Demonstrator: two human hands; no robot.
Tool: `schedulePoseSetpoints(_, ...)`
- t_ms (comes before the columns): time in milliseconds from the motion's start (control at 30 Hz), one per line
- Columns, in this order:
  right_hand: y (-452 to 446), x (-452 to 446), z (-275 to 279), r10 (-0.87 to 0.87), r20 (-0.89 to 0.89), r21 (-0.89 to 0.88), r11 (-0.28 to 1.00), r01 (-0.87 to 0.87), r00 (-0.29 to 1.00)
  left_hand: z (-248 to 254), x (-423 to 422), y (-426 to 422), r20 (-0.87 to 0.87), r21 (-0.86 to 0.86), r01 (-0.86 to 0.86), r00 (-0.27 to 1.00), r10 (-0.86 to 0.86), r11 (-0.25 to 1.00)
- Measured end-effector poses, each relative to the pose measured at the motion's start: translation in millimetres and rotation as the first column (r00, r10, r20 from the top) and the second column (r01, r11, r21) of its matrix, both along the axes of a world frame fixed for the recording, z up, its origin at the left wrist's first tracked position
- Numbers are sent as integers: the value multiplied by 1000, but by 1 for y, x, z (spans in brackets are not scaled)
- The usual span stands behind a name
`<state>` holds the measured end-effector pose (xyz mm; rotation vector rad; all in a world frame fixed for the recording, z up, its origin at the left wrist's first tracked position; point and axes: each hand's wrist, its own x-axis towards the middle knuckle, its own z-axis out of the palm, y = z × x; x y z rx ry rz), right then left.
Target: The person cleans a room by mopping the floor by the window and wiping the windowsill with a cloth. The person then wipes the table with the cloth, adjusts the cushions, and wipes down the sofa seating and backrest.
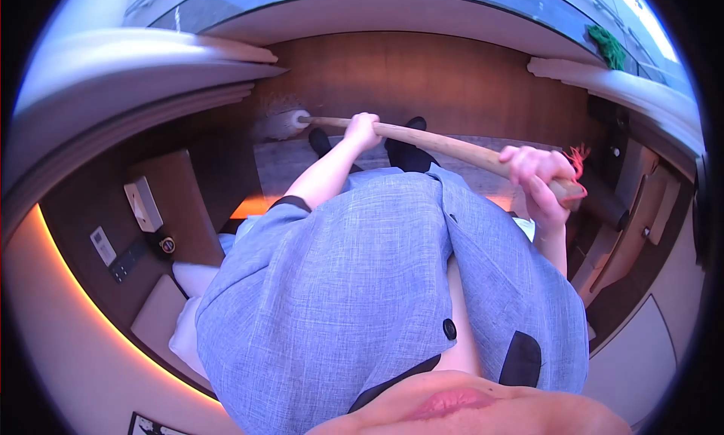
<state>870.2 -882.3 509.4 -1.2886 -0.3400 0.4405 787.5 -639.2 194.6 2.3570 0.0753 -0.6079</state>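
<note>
A long wooden mop handle (437,141) runs across the view in front of my body. My left hand (363,132) is closed around it near the mop head. The white mop head (285,124) rests on the floor at the handle's far left end. My right hand (537,180) grips the handle close to its other end, where a red cord (578,162) hangs. Part of the mop head looks blurred.
Dark shoes (408,145) stand on a grey rug (279,167) by a wooden floor (422,73). Curtains (158,62) flank the window. A green cloth (605,47) lies at the upper right. White pillows (187,333) are at the lower left.
</note>
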Motion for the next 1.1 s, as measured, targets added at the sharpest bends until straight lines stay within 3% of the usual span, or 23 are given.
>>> schedulePoseSetpoints(100,-54,7,18,-104,137,-38,993,110,985,-5,51,-78,20,-61,138,990,-137,989)
schedulePoseSetpoints(200,-113,15,51,-200,280,-38,975,219,939,33,110,-156,72,-160,332,943,-325,930)
schedulePoseSetpoints(267,-144,12,82,-89,344,-133,981,143,935,55,145,-174,104,-467,414,903,-416,781)
schedulePoseSetpoints(333,-173,0,98,-209,347,-208,933,293,914,83,196,-148,218,-505,242,964,-150,828)
schedulePoseSetpoints(367,-184,-5,105,-305,362,-235,885,402,881,89,229,-117,266,-491,0,952,150,871)
schedulePoseSetpoints(400,-198,-8,111,-337,361,-252,862,439,869,109,244,-58,183,-437,-320,883,432,840)
schedulePoseSetpoints(433,-213,-16,116,-373,368,-279,830,483,852,130,259,2,99,-405,-644,675,731,649)
schedulePoseSetpoints(467,-226,-23,120,-408,377,-306,793,527,831,151,275,62,48,-406,-836,384,922,369)
schedulePoseSetpoints(500,-234,-28,125,-457,387,-318,749,581,801,157,281,150,88,-344,-939,-7,996,23)
schedulePoseSetpoints(533,-240,-35,129,-511,395,-331,696,637,764,180,281,220,174,-388,-915,-193,966,-113)
schedulePoseSetpoints(567,-243,-40,131,-569,399,-349,631,693,719,206,269,276,258,-428,-891,-282,924,-152)
schedulePoseSetpoints(667,-253,-38,115,-614,362,-334,617,713,701,281,232,396,400,-482,-853,-416,817,-199)
schedulePoseSetpoints(733,-257,-28,80,-746,431,-462,302,834,508,313,223,431,418,-508,-831,-469,778,-228)
schedulePoseSetpoints(833,-267,-4,48,-819,396,-306,309,901,415,344,222,447,375,-587,-757,-569,732,-288)
schedulePoseSetpoints(867,-245,16,55,-836,438,-337,188,923,330,355,222,432,339,-629,-709,-620,708,-319)
schedulePoseSetpoints(900,-252,30,44,-826,426,-267,275,924,368,366,220,400,306,-668,-658,-668,678,-347)
schedulePoseSetpoints(967,-230,74,39,-804,447,-297,281,912,393,388,209,338,272,-716,-590,-728,630,-373)
schedulePoseSetpoints(1033,-170,126,56,-649,448,-435,442,785,614,375,200,399,353,-669,-656,-694,628,-350)
schedulePoseSetpoints(1100,-123,182,86,-453,445,-517,574,635,772,339,196,516,461,-573,-753,-622,633,-323)
